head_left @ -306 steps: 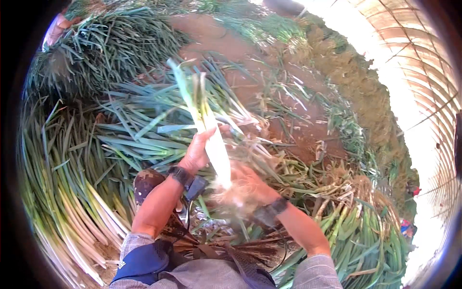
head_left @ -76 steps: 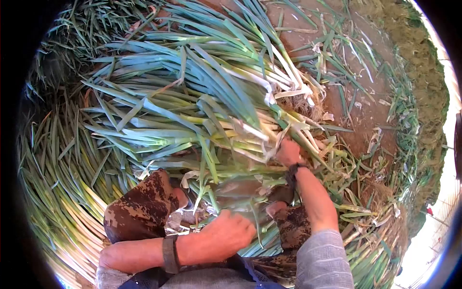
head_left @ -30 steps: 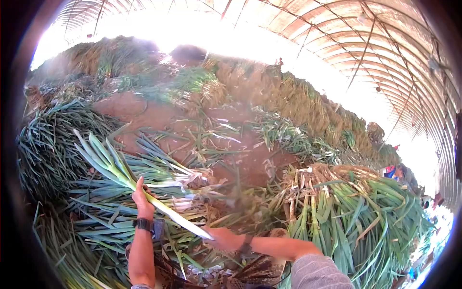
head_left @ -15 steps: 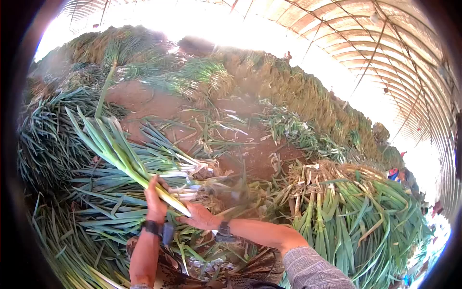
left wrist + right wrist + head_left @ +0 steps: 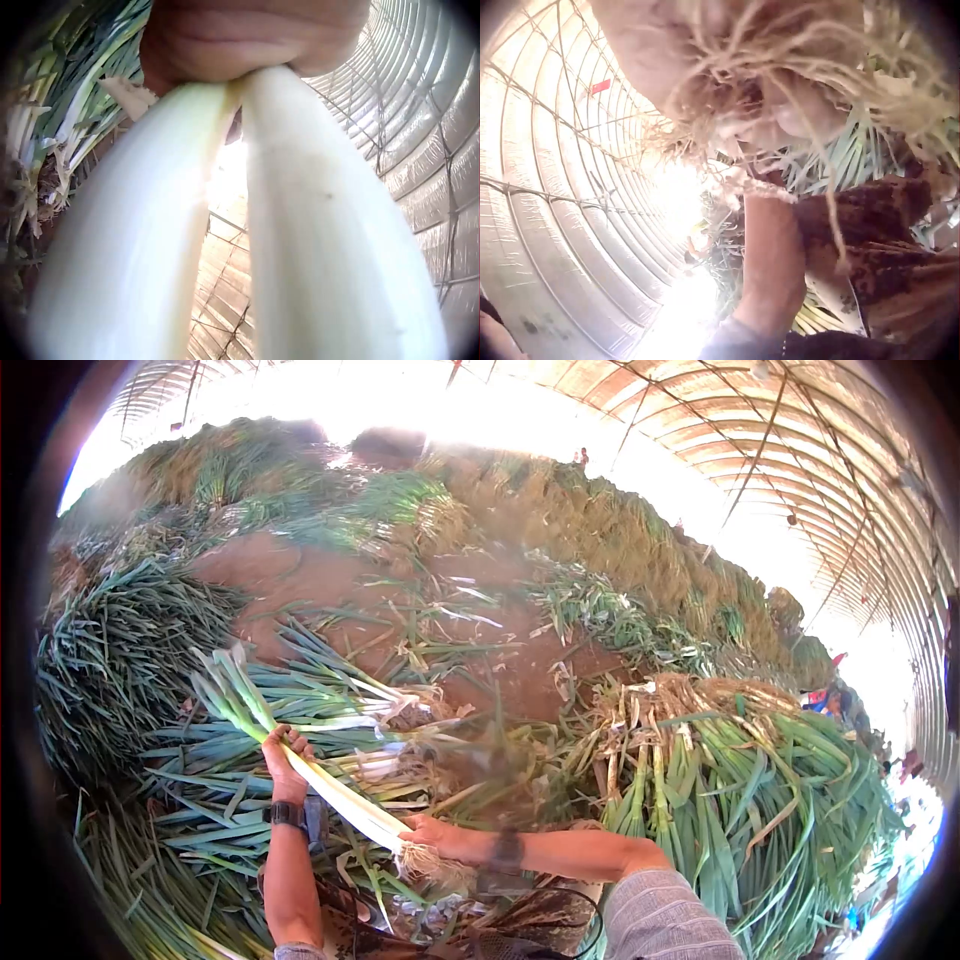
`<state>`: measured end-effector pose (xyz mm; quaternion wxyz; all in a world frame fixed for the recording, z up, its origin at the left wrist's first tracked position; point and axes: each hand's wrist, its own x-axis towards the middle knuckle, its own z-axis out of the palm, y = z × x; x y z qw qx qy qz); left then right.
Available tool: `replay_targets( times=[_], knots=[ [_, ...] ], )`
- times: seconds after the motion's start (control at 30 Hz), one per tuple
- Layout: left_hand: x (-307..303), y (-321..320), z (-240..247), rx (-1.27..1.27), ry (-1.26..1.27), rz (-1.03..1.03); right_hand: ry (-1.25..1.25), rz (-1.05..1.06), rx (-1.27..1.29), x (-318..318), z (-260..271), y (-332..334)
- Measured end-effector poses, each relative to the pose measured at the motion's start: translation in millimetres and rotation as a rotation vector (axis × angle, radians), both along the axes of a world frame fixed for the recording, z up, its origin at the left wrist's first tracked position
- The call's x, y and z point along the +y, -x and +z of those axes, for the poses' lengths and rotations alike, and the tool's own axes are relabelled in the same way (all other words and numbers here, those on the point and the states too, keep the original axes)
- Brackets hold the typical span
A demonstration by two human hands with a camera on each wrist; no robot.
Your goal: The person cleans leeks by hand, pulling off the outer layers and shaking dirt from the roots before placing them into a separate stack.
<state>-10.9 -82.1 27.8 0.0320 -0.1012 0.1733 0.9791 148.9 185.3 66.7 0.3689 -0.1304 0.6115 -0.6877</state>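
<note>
In the head view, my left hand grips a few leeks around their upper stems, green leaves pointing up and left. My right hand holds their white lower end just above the hanging roots. Up close in the left wrist view, two thick white stems run side by side from under the left hand. Pale stringy roots spread across the right hand in the right wrist view, hiding its fingertips.
Leeks lie in a pile under and left of the held ones. A large heap stands at the right, roots upward. Another leafy heap is at the far left. Trimmings litter the brown ground ahead.
Since half a second ago, the left hand has moved up and left, and the right hand slightly right and down. The roots now show below the stems. Earlier, the right hand reached into the pile.
</note>
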Motion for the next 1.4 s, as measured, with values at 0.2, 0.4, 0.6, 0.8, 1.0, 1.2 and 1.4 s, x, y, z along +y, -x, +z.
replay_targets(
  times=[0.2, 0.4, 0.6, 0.8, 1.0, 1.2, 1.4],
  knots=[
    [-14.6, 30.4, -55.5, -0.220, 0.181, 0.152, -0.326, 0.393, 0.406, 41.1, 45.9, -51.6],
    [-74.5, 37.4, -109.2, -0.394, 0.493, 0.529, -1.736, 0.314, 1.000, 257.6, 107.0, -4.3],
    [-38.9, 7.5, -30.3, -0.402, 0.465, 0.540, -1.093, -0.208, 0.708, 135.4, 111.9, 30.4],
    [-29.5, -51.2, 49.2, -0.161, 0.469, 0.335, -0.498, 0.504, 0.501, -17.1, -45.0, 30.8],
    [-56.7, -97.2, 83.3, -0.171, 0.560, 0.421, -1.123, 0.543, 0.686, 59.7, -138.5, 124.1],
    [-42.7, -101.5, 65.0, -0.292, 0.731, 0.488, -1.139, 0.373, 0.921, -2.6, -221.9, 263.5],
    [-42.0, -103.9, 65.2, -0.417, 0.745, 0.423, -1.213, 0.429, 0.820, -20.6, -280.3, 311.0]
  ],
)
